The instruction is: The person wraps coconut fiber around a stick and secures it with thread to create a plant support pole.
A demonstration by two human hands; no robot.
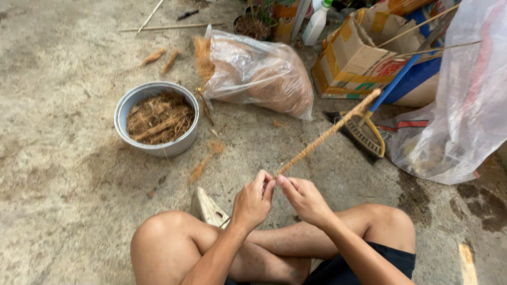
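The person sits cross-legged on the concrete floor (63, 174), and both hands meet just above the knees. The left hand (252, 203) has its fingers curled in tight, thumb and forefinger pinched on the near end of a fibre-wrapped stick (327, 132). The right hand (303, 199) comes in from the other side, fingertips touching the same end, closed round it too, though how firmly is hard to tell from here. From the fingers the stick runs up and away to the right, its far tip hanging above a small broom (364, 132) lying on the floor. Well beyond the left fingers sits a metal bowl (122, 113) full of brown coconut fibre (158, 119), and past that a clear plastic bag (259, 71) stuffed with more of it. A cardboard box (351, 58) stands farther off to the right, thin bare sticks (417, 26) leaning across it. Loose tufts (203, 166) lie scattered between bowl and fingers. The risk, as it looks: the grip is only at the very end, so a slackened pinch could let the wrapping loosen and unwind along the stick, or the long free end could dip and snag on the broom.
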